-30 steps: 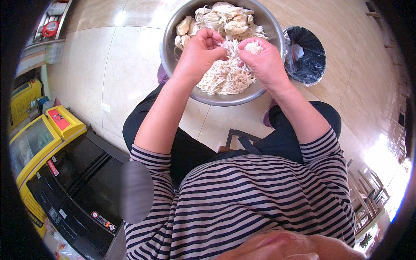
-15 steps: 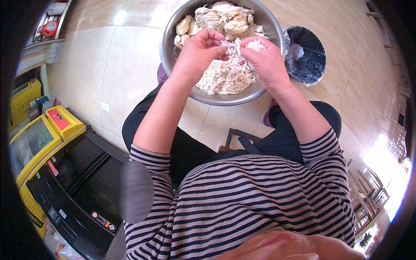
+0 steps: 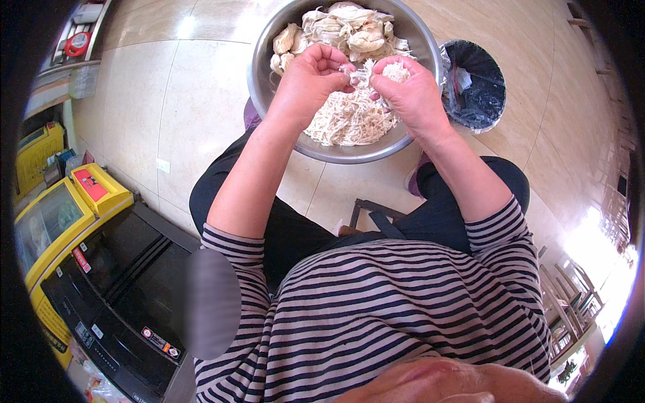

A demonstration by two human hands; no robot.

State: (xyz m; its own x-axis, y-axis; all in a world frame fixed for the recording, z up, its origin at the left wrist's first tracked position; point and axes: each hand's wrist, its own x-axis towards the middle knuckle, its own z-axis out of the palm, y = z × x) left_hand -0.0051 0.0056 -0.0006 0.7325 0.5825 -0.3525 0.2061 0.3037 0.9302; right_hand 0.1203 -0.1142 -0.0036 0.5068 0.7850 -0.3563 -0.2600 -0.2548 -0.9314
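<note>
A wide metal basin (image 3: 329, 156) stands in front of me. At its far side lie large pale chunks of cooked meat, apparently chicken (image 3: 342, 30). A heap of finely shredded meat (image 3: 353, 119) fills the near part. Above that heap both hands work close together. My left hand (image 3: 314, 72) is closed in a pinch on a small piece of the meat. My right hand (image 3: 408, 91) is closed too, with a clump of shredded meat (image 3: 396, 71) in its palm and strands between thumb and finger. Some fingertips are hidden behind the hands.
A bin lined with a black bag (image 3: 480, 87) stands right of the basin. At the left are a black-topped chest (image 3: 121, 282) and a yellow-framed glass-lidded one (image 3: 54, 221). Wooden chairs (image 3: 571, 302) stand at the far right. My knees flank the basin's near side.
The meat strands between my hands have come apart, leaving a small piece in the left fingers. Both hands stay in nearly the same place over the basin.
</note>
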